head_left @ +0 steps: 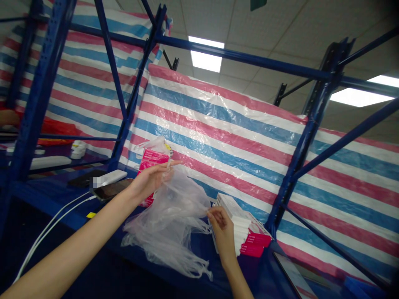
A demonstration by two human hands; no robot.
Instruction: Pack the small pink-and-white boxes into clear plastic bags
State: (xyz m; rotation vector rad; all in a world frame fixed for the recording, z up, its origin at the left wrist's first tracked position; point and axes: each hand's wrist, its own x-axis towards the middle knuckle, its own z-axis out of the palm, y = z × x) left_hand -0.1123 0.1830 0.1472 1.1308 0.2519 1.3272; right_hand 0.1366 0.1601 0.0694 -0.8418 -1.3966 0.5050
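A thin, clear plastic bag (pixel 177 207) hangs crumpled between my two hands above the blue shelf. My left hand (pixel 154 178) grips its upper left part, with some fingertips behind the film. At the bag's right edge, my right hand (pixel 220 220) pinches the plastic between thumb and fingers. Just behind the left hand stands a stack of pink boxes (pixel 152 158), partly covered by the hand and bag. Close to the right hand is a pile of white and pink boxes (pixel 238 226).
A dark phone (pixel 112 190) and a white power bank (pixel 114 177) lie on the left, with white cables (pixel 52 220) trailing down. Blue rack posts (pixel 299 158) frame a striped plastic sheet (pixel 212 124). A tablet-like flat panel (pixel 293 274) leans at lower right.
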